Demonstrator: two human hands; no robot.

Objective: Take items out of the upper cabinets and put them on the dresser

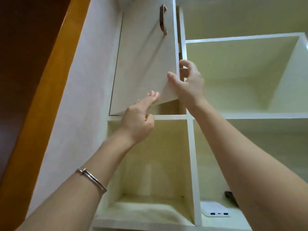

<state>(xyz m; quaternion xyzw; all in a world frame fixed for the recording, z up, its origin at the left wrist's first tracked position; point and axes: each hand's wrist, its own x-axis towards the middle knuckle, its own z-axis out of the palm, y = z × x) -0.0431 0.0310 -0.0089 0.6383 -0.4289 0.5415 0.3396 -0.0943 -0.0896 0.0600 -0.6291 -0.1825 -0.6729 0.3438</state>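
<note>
Left hand [138, 120] up at the door's [143, 64] bottom edge: fingers spread flat against its face, gripping nothing. Door ajar, swung a little off the frame. Handle [163, 20] high up, untouched. Right hand [186, 84] pinches the door's free edge near the lower corner, thumb on the front, fingers curled behind.

I judge the door a stiff, light panel on hinges; smooth face, likely slippery, so the edge grip serves better than the flat palm.

Task items: none visible, the compartment behind the door hidden. Open shelves [233, 116] to the right look bare; a white device [215, 211] lies lower right.
</note>
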